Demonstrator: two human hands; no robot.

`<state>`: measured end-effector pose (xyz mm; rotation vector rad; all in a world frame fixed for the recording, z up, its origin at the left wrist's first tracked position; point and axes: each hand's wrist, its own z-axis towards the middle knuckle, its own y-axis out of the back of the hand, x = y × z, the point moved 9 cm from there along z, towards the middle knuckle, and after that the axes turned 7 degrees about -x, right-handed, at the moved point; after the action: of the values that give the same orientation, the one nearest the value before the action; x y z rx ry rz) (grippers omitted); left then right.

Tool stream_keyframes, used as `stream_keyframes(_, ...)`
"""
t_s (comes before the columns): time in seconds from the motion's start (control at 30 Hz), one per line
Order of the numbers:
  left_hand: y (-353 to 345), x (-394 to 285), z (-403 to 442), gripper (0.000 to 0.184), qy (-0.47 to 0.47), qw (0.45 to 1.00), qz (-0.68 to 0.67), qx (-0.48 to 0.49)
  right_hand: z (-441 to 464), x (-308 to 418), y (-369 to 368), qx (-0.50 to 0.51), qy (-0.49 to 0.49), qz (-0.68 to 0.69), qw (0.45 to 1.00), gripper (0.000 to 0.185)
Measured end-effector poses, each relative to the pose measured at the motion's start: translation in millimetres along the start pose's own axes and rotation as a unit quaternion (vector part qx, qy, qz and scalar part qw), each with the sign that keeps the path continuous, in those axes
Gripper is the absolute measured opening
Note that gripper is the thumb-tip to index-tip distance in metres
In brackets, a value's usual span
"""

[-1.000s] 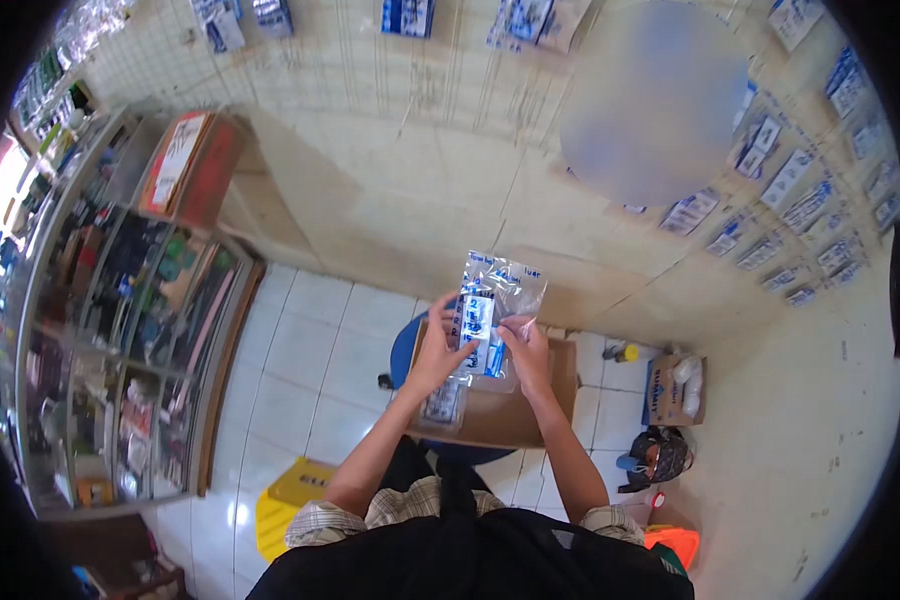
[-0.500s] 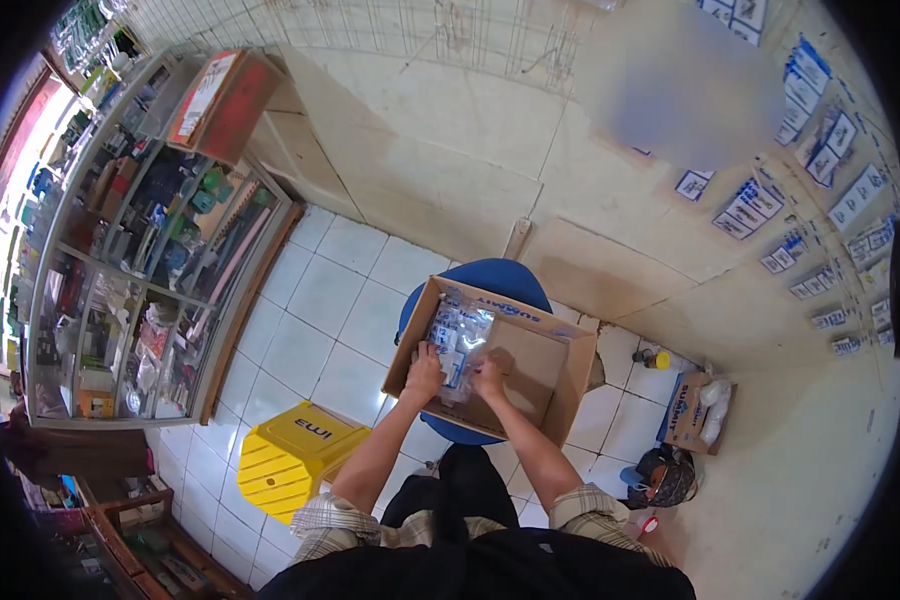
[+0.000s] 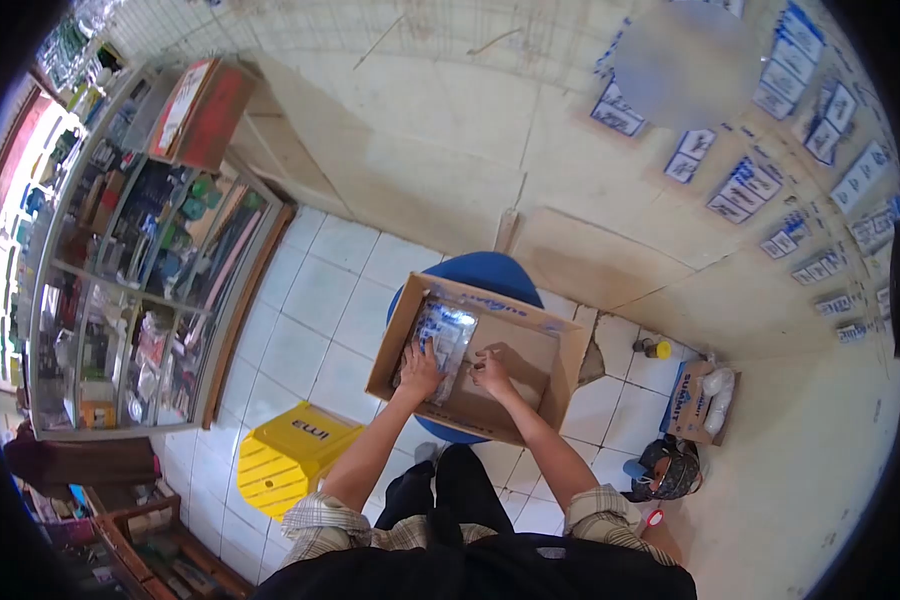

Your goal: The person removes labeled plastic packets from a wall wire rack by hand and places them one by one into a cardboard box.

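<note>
An open cardboard box (image 3: 577, 370) rests on a blue round seat (image 3: 490, 270). Along the box's left side lie clear plastic packets (image 3: 450, 330) with blue markings. My left hand (image 3: 420, 372) is spread flat on these packets, fingers apart. Just right of them, inside the box, is my right hand (image 3: 491, 374), its fingers partly bent; whether anything is between the fingertips is too small to tell.
A glass display cabinet (image 3: 140, 300) stands at the left, with a yellow stool (image 3: 295, 455) near its lower end. At the right are a small carton (image 3: 685, 405) and a dark bag (image 3: 663, 470). Packets (image 3: 745, 190) hang on the wall.
The marked plastic packet, held up in both hands a second ago, has come down into the box. My left hand has flattened on the packets, and my right hand has moved off them.
</note>
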<state>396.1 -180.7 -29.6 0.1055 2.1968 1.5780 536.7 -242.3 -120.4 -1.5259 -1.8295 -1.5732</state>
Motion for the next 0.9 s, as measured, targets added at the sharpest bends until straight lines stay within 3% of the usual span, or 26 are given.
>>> stream_keyframes(0.07, 29.1, -26.1, 7.5, 0.085, -0.071, 0.996, -0.018, -0.058, -12.5, 24.9, 42.3, 0.053, -0.022, 0.179, 0.982, 0.034)
stream_keyframes(0.1, 47.6, -44.2, 7.8, 0.085, -0.130, 0.985, -0.037, -0.109, -16.7, 36.0, 68.6, 0.041, -0.018, 0.177, 0.983, 0.034)
stream_keyframes(0.23, 124.4, -106.1, 30.9, 0.079, -0.207, 0.942, -0.181, -0.192, -11.3, 84.0, 164.7, 0.004, 0.072, 0.211, 0.975, 0.025)
stream_keyframes(0.27, 149.1, -125.7, 34.4, 0.075, -0.242, 0.921, -0.197, -0.232, -8.0, 98.5, 195.8, -0.035, 0.093, 0.238, 0.966, 0.025)
stream_keyframes(0.37, 202.8, -178.1, 64.3, 0.073, -0.268, 0.888, -0.291, -0.233, -5.5, 158.8, 281.4, -0.128, 0.135, 0.263, 0.947, 0.026)
stream_keyframes(0.5, 273.9, -236.5, 98.4, 0.070, -0.305, 0.827, -0.371, -0.293, 9.6, 225.8, 379.6, -0.295, 0.234, 0.192, 0.906, 0.036)
stream_keyframes(0.63, 311.7, -265.7, 133.2, 0.073, -0.317, 0.788, -0.410, -0.333, 57.1, 247.7, 415.6, -0.342, 0.264, 0.201, 0.879, 0.048)
stream_keyframes(0.73, 322.0, -279.6, 151.0, 0.074, -0.335, 0.783, -0.402, -0.337, 80.4, 256.3, 422.2, -0.369, 0.258, 0.162, 0.878, 0.059)
stream_keyframes(0.9, 319.4, -288.7, 171.9, 0.072, -0.330, 0.780, -0.422, -0.323, 108.8, 252.9, 422.2, -0.392, 0.236, 0.236, 0.857, 0.067)
